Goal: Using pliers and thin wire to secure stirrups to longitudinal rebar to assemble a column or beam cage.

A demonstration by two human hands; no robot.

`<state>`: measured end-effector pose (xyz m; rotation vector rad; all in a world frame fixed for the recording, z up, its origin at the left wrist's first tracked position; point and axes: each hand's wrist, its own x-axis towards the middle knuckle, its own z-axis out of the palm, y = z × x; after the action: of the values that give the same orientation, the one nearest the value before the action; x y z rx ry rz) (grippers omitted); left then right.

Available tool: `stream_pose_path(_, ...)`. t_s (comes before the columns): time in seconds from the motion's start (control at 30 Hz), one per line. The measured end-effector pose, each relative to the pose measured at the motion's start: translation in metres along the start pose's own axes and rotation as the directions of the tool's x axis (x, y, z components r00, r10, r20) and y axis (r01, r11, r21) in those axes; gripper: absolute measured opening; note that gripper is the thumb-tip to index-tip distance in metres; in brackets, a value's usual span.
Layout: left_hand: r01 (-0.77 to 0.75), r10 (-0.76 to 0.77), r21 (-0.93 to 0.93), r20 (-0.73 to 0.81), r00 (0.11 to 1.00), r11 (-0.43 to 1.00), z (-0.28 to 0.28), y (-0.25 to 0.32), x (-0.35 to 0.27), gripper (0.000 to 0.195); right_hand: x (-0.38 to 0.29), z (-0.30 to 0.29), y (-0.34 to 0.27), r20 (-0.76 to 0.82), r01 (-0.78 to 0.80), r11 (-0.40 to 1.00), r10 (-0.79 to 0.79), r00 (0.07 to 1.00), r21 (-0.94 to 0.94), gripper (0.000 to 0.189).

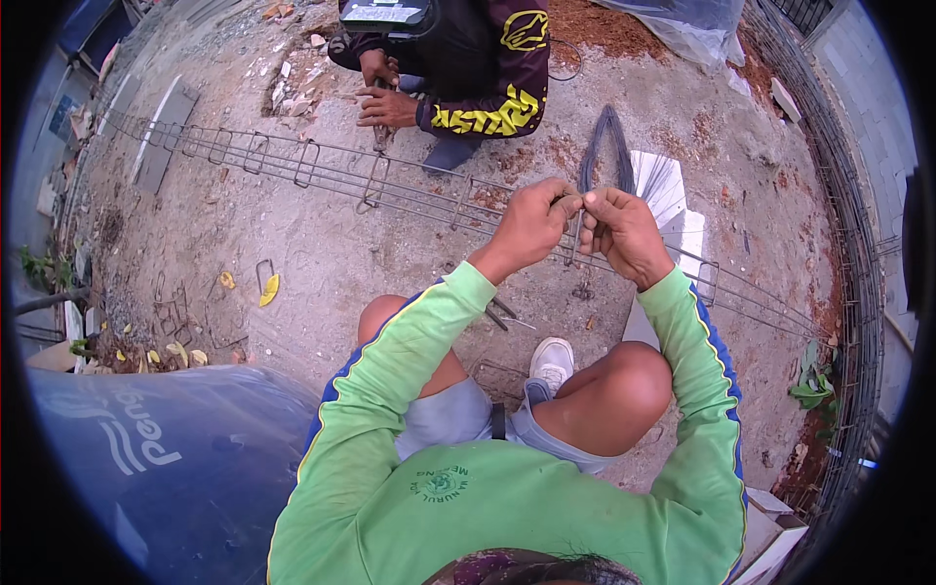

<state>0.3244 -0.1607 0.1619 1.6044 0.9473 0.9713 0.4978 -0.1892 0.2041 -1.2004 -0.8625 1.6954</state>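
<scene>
A long rebar cage (314, 172) with square stirrups runs across the ground before me. At one stirrup (576, 238), the thumb and fingertips of my left hand (532, 219) pinch its upper end. My right hand (620, 230) meets them there from the other side, fingers curled around the stirrup. Whether thin tie wire also lies between my fingertips I cannot tell. Just beyond my hands lies a bent bundle of dark tie wire (605, 139). A tool with two dark handles (499, 313) rests below my left wrist, its head hidden.
Across the cage a co-worker (486, 66) crouches, holding a metal hand tool (380, 137) at a bar. Pale blocks (684, 238) lie at my right. Blue plastic sheeting (168, 461) bulges at lower left; loose stirrups (172, 311) lie beyond it. Rebar lengths (852, 197) line the right wall.
</scene>
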Motion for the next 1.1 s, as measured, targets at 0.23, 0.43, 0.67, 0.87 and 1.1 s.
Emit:
stream_pose_path(0.23, -0.520, 0.524, 0.695, 0.237, 0.818, 0.496, -0.064, -0.013, 0.018, 0.022, 0.013, 0.016, -0.025, 0.037, 0.129, 0.586, -0.166, 0.985, -0.800, 0.019)
stream_pose_path(0.43, -0.458, 0.436, 0.740, 0.245, 0.866, 0.493, -0.086, -0.039, 0.003, 0.015, 0.015, 0.047, -0.012, 0.309, 0.329, 0.083, -0.192, 0.931, -0.941, 0.023)
stream_pose_path(0.67, -0.052, -0.082, 0.801, 0.125, 0.989, 0.596, -0.133, -0.121, -0.049, 0.035, 0.010, 0.026, 0.020, -0.159, 0.061, 0.462, -0.421, 0.893, -0.885, 0.025)
stream_pose_path(0.87, -0.048, -0.130, 0.816, 0.149, 0.980, 0.576, -0.143, -0.152, -0.047, 0.041, 0.010, 0.009, 0.062, -0.341, -0.045, 0.505, -0.511, 0.789, -0.862, 0.023)
stream_pose_path(1.1, -0.063, -0.075, 0.740, 0.152, 0.986, 0.669, -0.142, -0.151, -0.040, 0.033, 0.014, 0.022, 0.123, -0.310, -0.028, 0.564, -0.410, 0.858, -0.825, 0.023)
